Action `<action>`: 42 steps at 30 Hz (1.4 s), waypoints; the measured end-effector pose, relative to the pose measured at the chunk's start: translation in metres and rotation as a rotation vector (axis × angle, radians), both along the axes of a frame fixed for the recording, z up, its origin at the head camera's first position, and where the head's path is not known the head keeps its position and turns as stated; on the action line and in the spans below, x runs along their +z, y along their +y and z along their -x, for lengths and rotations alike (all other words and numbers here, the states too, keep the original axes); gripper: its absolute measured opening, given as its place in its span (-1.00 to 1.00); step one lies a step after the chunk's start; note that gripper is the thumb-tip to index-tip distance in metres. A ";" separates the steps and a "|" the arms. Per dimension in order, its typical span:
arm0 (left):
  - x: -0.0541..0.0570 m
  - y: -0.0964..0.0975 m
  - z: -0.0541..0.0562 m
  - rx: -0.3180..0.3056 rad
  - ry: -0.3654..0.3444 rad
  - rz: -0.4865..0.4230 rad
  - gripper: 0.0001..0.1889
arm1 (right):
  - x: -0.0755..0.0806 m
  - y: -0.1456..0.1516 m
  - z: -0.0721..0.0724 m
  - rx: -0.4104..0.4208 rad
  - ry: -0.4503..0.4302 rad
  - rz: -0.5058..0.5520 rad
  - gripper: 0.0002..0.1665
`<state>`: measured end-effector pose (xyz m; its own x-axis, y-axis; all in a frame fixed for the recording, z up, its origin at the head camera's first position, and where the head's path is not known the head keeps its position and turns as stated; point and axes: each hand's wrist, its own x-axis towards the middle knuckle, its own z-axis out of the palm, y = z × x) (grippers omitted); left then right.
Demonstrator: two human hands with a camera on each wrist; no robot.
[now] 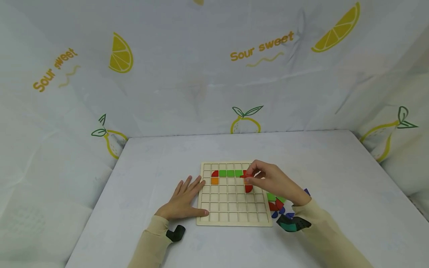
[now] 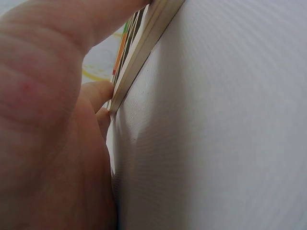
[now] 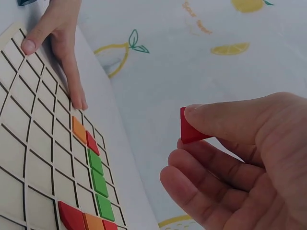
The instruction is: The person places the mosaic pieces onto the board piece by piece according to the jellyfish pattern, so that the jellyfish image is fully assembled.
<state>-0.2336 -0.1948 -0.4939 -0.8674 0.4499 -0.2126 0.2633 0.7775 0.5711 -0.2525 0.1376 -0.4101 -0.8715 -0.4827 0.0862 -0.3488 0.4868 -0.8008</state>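
A pale wooden grid board [image 1: 234, 217] lies on the table. My left hand [image 1: 184, 199] rests at its left edge with fingers spread, thumb and fingertips touching the rim. Above the board's upper right part, my right hand [image 1: 273, 182] pinches a small red tile [image 3: 191, 132] between thumb and finger; its full shape is partly covered. In the grid, a rounded red tile [image 1: 215, 173] and a row of green tiles [image 1: 230, 173] sit near the top. An orange tile [image 1: 214, 181] lies below the rounded one, and another rounded red tile [image 1: 248, 188] is at the right.
Loose red [image 1: 279, 204], green [image 1: 270, 197] and blue pieces [image 1: 290, 215] lie beside the board's right edge, partly under the right forearm. A white cloth with lemon prints [image 1: 187, 85] hangs behind the white table [image 1: 161, 160]. Each wrist wears a dark band.
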 end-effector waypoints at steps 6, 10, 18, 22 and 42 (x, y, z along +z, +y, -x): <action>0.000 0.000 0.001 0.002 -0.001 0.000 0.11 | 0.003 -0.009 0.005 0.031 0.002 -0.002 -0.88; 0.000 -0.001 0.001 0.003 -0.003 -0.006 0.12 | 0.004 -0.017 0.009 0.054 -0.018 0.021 -0.85; 0.001 0.000 0.001 0.007 -0.009 -0.009 0.11 | 0.007 -0.034 0.013 0.092 -0.024 0.091 -0.85; 0.001 0.001 0.000 0.004 -0.012 -0.020 0.12 | 0.008 -0.041 0.016 0.102 -0.011 0.100 -0.84; -0.002 -0.001 0.001 0.007 -0.016 0.011 0.11 | -0.001 -0.071 0.033 0.118 0.031 0.043 -0.85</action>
<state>-0.2342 -0.1955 -0.4958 -0.8669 0.4419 -0.2307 0.2493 0.7852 0.5668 -0.2852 0.0665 -0.4106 -0.8054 -0.5771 0.1355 -0.4268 0.4060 -0.8081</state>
